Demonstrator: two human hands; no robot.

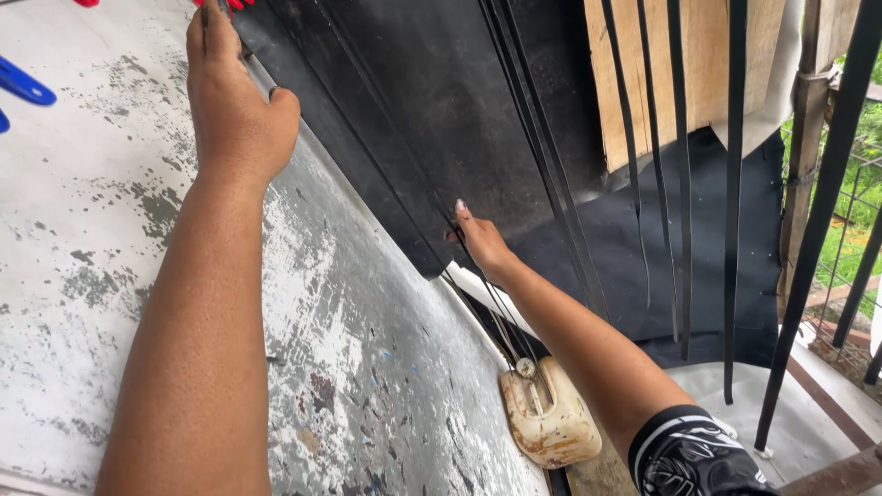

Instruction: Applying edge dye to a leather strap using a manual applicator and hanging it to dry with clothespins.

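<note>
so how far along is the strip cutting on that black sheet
Looks done: several narrow black strips already hang loose at the right. In hand: the left hand presses the black sheet against the worn table edge, while the right hand pinches thin strands lower down. Left: a wide uncut span of sheet remains between the hands and the loose strips.

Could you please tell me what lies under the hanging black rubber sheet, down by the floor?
Below the black rubber sheet, thin black strips run down to a dirty cream plastic jug on the floor. The right hand holds the sheet's edge; anything behind it is covered.
</note>
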